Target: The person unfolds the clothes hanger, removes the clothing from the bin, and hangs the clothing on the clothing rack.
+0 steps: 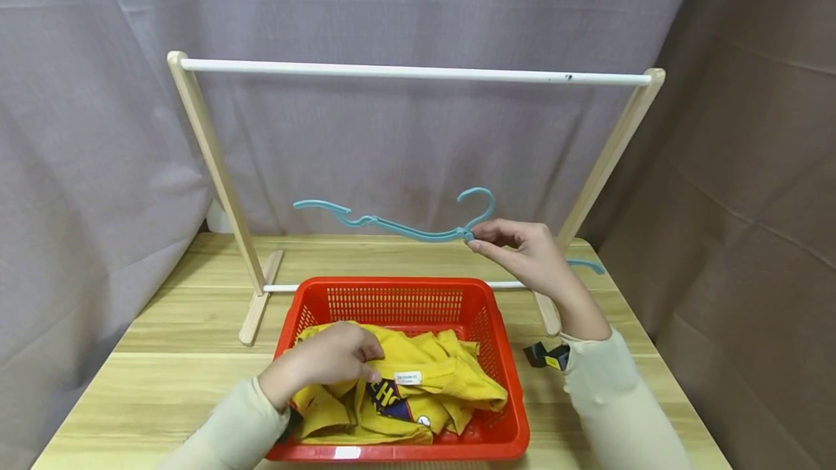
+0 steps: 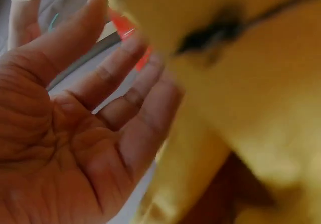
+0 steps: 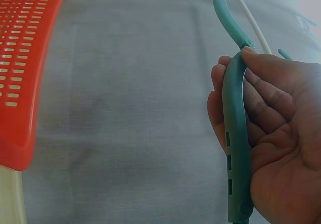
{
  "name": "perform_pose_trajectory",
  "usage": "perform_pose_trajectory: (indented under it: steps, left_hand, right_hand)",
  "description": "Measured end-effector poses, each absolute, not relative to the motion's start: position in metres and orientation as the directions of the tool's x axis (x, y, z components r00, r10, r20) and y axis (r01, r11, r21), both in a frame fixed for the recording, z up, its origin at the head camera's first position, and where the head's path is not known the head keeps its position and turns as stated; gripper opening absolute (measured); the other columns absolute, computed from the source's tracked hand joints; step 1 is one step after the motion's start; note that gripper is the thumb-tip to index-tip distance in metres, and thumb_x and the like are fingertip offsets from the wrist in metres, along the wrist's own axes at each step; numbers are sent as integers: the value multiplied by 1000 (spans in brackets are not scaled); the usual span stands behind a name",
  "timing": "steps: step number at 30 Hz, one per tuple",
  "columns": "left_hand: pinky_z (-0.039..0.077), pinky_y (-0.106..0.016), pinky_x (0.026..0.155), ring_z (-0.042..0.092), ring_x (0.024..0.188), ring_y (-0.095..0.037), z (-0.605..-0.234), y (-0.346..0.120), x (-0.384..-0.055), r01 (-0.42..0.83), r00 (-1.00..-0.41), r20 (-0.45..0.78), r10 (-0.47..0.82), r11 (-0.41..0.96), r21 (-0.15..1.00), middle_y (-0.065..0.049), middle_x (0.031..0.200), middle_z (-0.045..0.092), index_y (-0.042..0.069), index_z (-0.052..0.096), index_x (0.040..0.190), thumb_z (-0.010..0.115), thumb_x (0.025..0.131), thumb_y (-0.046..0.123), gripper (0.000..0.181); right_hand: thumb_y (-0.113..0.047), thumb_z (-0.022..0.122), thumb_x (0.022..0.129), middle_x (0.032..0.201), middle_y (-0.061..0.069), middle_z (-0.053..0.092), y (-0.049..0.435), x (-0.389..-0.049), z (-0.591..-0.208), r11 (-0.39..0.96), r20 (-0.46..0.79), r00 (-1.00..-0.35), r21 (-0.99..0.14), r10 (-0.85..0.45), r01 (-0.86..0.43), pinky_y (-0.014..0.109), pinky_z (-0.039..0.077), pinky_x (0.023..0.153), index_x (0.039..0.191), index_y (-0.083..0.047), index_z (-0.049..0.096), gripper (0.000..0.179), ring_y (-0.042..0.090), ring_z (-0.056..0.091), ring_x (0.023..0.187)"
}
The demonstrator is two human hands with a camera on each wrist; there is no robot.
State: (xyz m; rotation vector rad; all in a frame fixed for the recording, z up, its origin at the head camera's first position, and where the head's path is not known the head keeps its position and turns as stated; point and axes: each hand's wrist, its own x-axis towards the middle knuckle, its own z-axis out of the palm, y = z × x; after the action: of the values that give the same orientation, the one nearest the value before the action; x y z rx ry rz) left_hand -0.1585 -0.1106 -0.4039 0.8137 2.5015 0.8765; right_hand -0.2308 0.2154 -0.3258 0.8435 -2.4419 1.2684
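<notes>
A light blue plastic clothes hanger [image 1: 418,234] is held up above the back of the basket by my right hand [image 1: 522,249], whose thumb and fingertips pinch it at the base of the hook. In the right wrist view one hanger arm [image 3: 235,133] runs along the palm. A yellow T-shirt [image 1: 451,354] with a dark blue print and a white neck label lies crumpled in the red basket [image 1: 512,397]. Over its left part is my left hand [image 1: 336,357], fingers loosely bent. In the left wrist view the fingertips go behind the yellow cloth [image 2: 261,83]; the thumb stands apart from it.
A wooden rack with a white top bar [image 1: 392,72] stands behind the basket, its lower rail [image 1: 281,288] partly hidden. A small black object [image 1: 547,357] with a yellow label is by the right sleeve. Curtains [image 1: 418,13] surround the wooden table [image 1: 150,368].
</notes>
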Motion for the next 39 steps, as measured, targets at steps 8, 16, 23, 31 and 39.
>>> perform_pose_trajectory:
  steps: [8,16,23,31,39]
  left_hand:
    - [52,-29,70,61,74,-7,-411,-109,-159,489,-769,-103,631,684,541,8,79,70,13,77,82,81,84,12,5]
    - [44,-26,60,50,64,-5,-413,-112,-160,469,-790,-66,609,670,575,11,69,60,17,70,75,76,89,11,17]
    - [42,-25,58,46,60,-5,-409,-117,-164,434,-811,-32,584,638,637,9,65,58,16,70,79,71,93,13,15]
    - [46,-25,56,52,60,-8,-405,-124,-167,328,-831,-35,556,539,775,3,76,67,13,72,89,68,97,14,9]
    - [43,-27,58,48,64,-9,-398,-129,-167,298,-865,15,502,489,820,5,73,55,17,66,94,62,101,19,8]
  right_hand:
    - [-19,76,92,94,-4,75,215,-230,-330,453,470,-807,-668,-358,-590,24,55,70,106,-16,77,14,15,68,81]
    - [-13,75,92,94,1,75,217,-231,-336,451,446,-812,-677,-376,-581,26,56,72,107,-11,76,15,19,69,81]
    - [-10,74,92,94,2,75,219,-231,-337,469,437,-827,-682,-353,-561,23,55,69,107,-8,75,14,19,68,80]
    - [-17,75,93,92,-4,75,225,-231,-338,420,456,-812,-698,-363,-580,24,56,69,104,-15,76,12,20,68,79]
    - [-10,75,92,92,2,75,233,-225,-337,413,467,-809,-698,-357,-585,24,57,69,104,-11,76,12,16,69,79]
